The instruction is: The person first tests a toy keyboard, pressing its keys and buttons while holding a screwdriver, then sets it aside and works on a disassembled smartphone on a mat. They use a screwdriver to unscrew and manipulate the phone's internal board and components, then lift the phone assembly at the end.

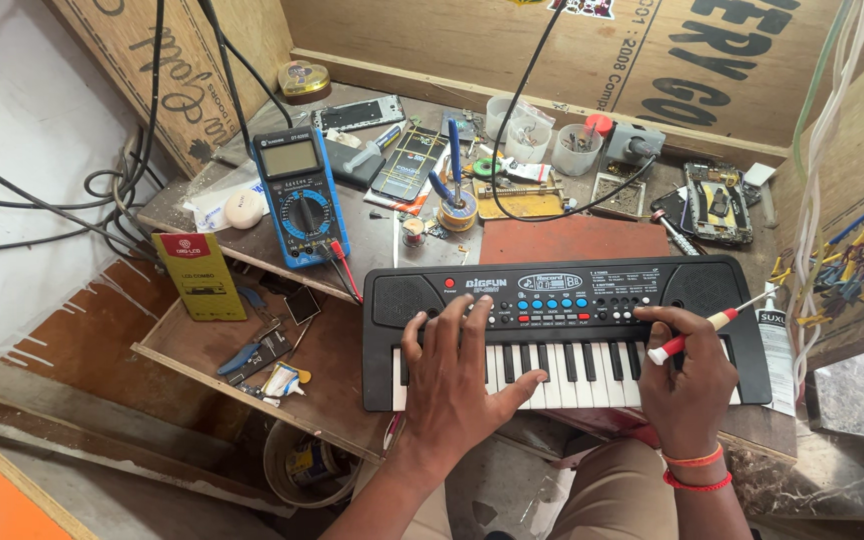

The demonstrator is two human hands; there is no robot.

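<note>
Here, your left hand [452, 365] lies flat and spread on the glossy black plastic toy keyboard [562, 325] at six o'clock on the cluttered wooden bench [542, 240]; your right hand [687, 375] pinches a thin red-and-white screwdriver [714, 322]. A blue multimeter [300, 195] leans at ten o'clock.

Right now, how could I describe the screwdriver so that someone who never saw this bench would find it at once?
Start at the black toy keyboard lying across the front of the workbench. At its right end, the right hand rests on the white keys and holds the screwdriver slanted up towards the right. It is the only tool with a red-and-white handle; the pliers further back have blue grips.
</note>
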